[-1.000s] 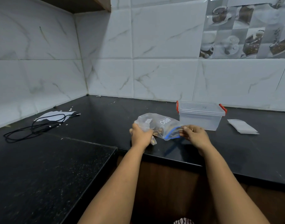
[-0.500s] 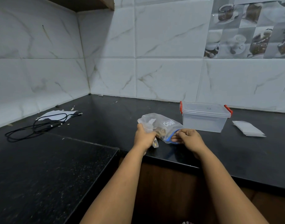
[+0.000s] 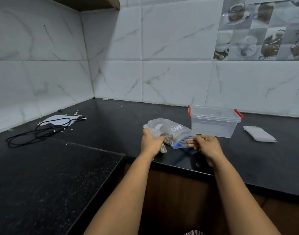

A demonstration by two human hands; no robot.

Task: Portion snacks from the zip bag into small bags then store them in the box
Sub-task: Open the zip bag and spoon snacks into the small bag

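Head view shows both forearms reaching forward over the near edge of the black table [image 3: 247, 163] to the zip bag [image 3: 172, 133], which lies on its side with its long axis running left to right. Its bunched bottom sits in the left hand [image 3: 151, 143], whose grip curls round the plastic; its blue-edged mouth points right, where the right hand [image 3: 207, 146] pinches the zip edge between thumb and fingers. So the opening lies on the right hand's side, and that hand is nearer the box. Brownish snacks show dimly through the plastic; their kind and number I cannot tell, nor whether the zip is parted. Just behind the zip bag's mouth stands the lidded clear box [image 3: 213, 126]. Right of the box lies a flat stack of small bags [image 3: 259, 134].
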